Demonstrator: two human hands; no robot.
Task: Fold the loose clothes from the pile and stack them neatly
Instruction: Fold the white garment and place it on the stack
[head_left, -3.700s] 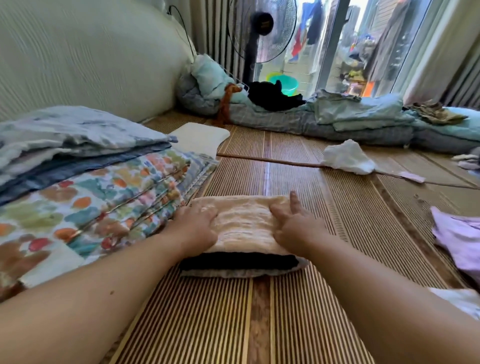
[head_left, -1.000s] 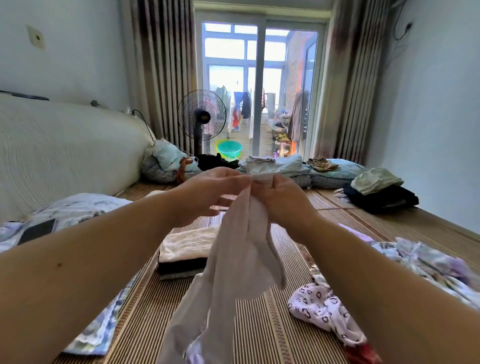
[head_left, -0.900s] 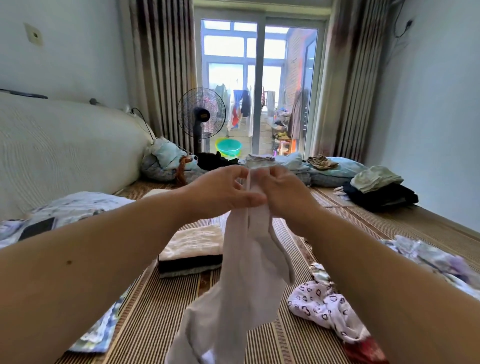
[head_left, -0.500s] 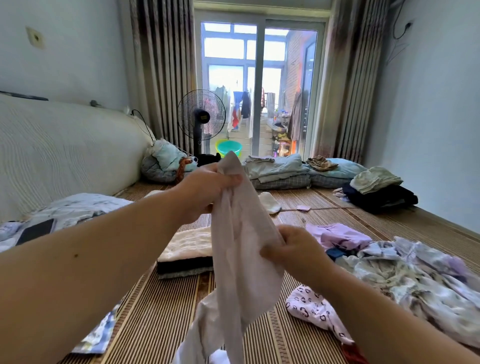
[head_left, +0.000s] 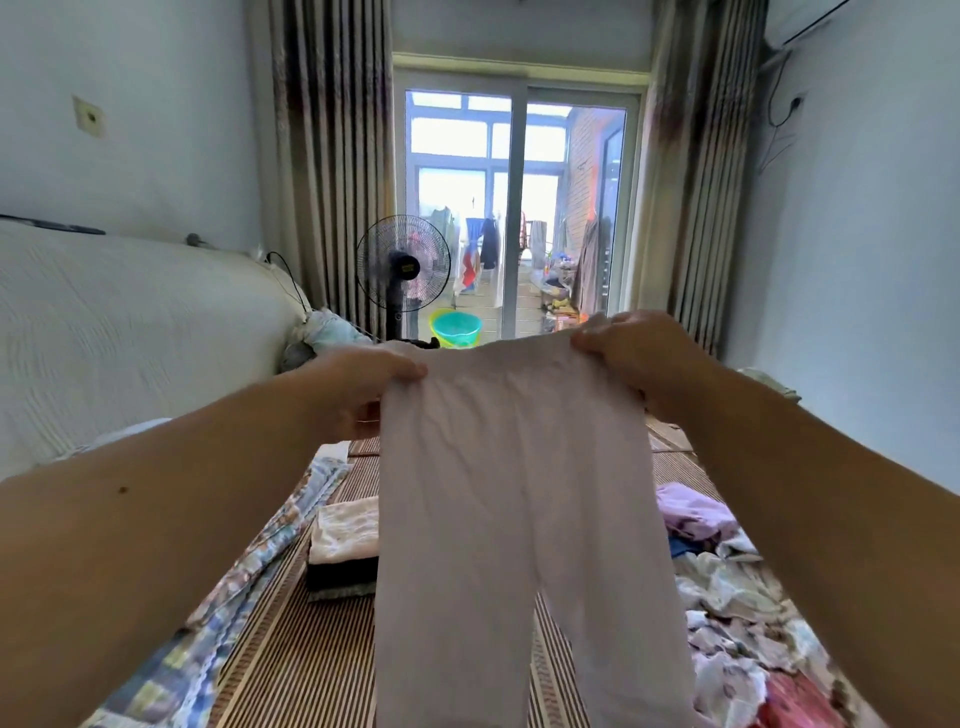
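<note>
My left hand (head_left: 363, 384) pinches the left corner of the waistband, and my right hand (head_left: 634, 358) pinches the right corner. Each grip is closed on the cloth, with the fingers curled round the edge. The two hands are well apart, and this pulls the waistband flat and level between them.

The pale pink trousers (head_left: 514, 493) hang straight down from this grip, and both legs fall free toward the near edge of the view. I judge that I hold the garment high so that its weight removes twists and shows its outline before the first fold.

The folded stack (head_left: 340, 551) lies on the striped mat (head_left: 291, 649), below and left of the trousers and partly hidden by them. The loose pile (head_left: 737, 613) lies on the right, near my right forearm. A patterned quilt (head_left: 234, 587) runs along the left side.
</note>
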